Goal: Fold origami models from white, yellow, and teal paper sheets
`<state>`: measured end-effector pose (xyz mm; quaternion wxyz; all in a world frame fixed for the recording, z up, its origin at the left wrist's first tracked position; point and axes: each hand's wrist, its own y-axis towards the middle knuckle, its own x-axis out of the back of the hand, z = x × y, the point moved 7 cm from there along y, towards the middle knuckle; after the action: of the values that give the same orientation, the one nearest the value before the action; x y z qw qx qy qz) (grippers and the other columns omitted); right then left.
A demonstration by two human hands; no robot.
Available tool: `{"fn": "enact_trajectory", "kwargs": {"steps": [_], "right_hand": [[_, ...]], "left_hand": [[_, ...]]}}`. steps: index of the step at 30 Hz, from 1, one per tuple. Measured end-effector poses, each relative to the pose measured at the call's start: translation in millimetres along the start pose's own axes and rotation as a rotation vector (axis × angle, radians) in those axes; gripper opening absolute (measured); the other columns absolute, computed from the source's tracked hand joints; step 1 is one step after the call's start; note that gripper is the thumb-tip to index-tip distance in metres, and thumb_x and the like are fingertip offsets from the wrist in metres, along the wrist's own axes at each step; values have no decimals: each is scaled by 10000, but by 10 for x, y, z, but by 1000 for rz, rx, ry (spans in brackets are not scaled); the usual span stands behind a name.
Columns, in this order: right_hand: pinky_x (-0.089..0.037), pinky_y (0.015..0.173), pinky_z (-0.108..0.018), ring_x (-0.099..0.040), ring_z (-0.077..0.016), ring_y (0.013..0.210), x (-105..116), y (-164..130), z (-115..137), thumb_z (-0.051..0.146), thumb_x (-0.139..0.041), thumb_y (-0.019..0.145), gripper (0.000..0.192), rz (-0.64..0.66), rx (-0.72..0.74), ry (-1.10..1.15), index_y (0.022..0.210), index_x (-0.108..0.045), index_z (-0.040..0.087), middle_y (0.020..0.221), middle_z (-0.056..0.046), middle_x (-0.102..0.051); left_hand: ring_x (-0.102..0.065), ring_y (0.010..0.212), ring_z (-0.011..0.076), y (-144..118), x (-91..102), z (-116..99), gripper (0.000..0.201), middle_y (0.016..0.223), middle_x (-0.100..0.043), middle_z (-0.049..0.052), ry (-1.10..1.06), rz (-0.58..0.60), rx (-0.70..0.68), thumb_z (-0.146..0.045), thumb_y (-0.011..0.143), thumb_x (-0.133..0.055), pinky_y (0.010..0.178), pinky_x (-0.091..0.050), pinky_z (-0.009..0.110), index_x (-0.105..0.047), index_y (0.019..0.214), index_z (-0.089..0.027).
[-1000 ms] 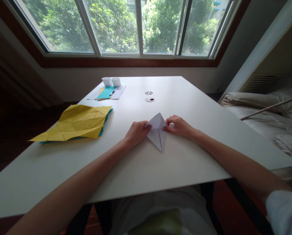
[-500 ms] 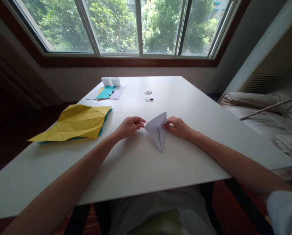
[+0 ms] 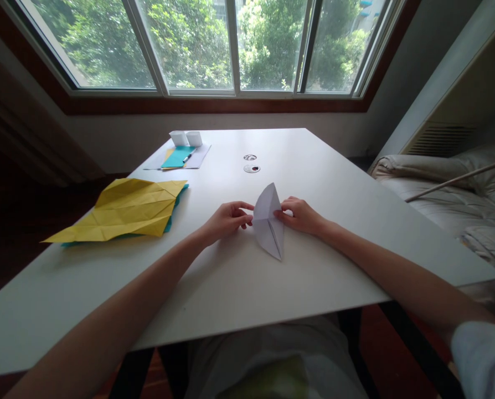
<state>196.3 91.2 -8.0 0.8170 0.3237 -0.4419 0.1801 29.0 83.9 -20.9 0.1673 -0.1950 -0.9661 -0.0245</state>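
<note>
Hands and, left and right, pinch a folded white paper on the table; aligning edges before creasing would likely keep it crisp.

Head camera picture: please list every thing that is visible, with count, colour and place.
Folded paper: one, white, table centre, between both hands.
Creased sheet: one, yellow, left part of the table.
Teal sheet: one, under the yellow one, only its edges show.
Small cups: two, white, far left of the table.
Paper pile: white and teal, a pen on top, before the cups.
Round cable ports: two, far centre.
Table: one, white.
Window: green trees behind.
Bedding: pale, right.
Left hand: at the paper's left edge.
Right hand: pinches the right edge.
</note>
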Motion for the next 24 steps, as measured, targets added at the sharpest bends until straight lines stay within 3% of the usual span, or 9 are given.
{"fn": "enact_trajectory", "kwargs": {"steps": [15,19,24], "right_hand": [[-384,630,-265,-499,-148,668,1,-13,44,290,-474,828,223,0,-27,-8,654,-556,178,670,-33,-571],[-387,611,-251,-515,-128,622,33,-19,17,308,-505,810,176,-21,-108,33,824,-615,171,737,-36,-617],[-412,628,-241,-548,-118,610,31,-26,-5,286,-526,799,289,-38,-141,101,1064,-581,186,744,-7,-650]], "left_hand": [[-555,549,112,-8,-105,-54,354,608,-621,-12,53,-51,-78,-365,729,-611,540,-447,237,-487,989,-160],[-543,561,111,-44,-89,-118,319,638,-621,-26,315,-129,-159,-325,753,-584,565,-429,238,-496,1027,-188],[-544,633,128,-88,-152,-198,245,760,-621,-12,682,-178,-250,-282,768,-560,610,-434,256,-568,1005,-220]]}}
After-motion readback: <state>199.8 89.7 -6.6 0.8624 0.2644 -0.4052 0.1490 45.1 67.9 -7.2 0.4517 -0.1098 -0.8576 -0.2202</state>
